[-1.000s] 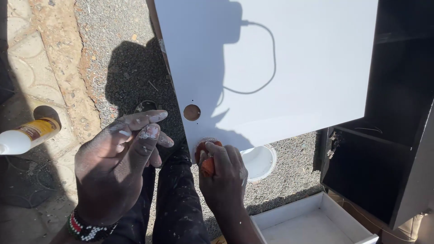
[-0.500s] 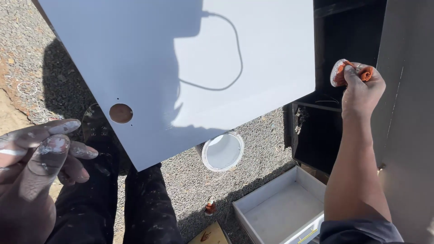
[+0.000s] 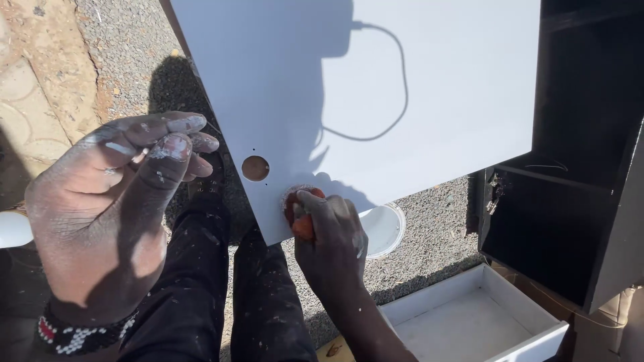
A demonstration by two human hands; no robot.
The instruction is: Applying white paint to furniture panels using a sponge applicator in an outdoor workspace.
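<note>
A large white panel (image 3: 416, 80) lies tilted across my lap, with a round hole (image 3: 255, 168) near its lower left edge. My right hand (image 3: 332, 248) grips an orange folded piece of sandpaper (image 3: 299, 213) and presses it on the panel's lower edge, just right of the hole. My left hand (image 3: 107, 214), dusted with white, hovers left of the panel with fingers loosely curled and nothing in it. A beaded bracelet (image 3: 74, 335) sits on that wrist.
A black cabinet (image 3: 577, 174) stands open at the right. A white drawer box (image 3: 476, 322) lies on the gravel at lower right. A white round lid (image 3: 386, 231) rests under the panel edge. Part of a white bottle (image 3: 13, 229) shows at far left.
My right hand came back from the black cabinet at the right to the panel's lower edge with the sandpaper. The view swung back left, and my left hand rose closer to the panel.
</note>
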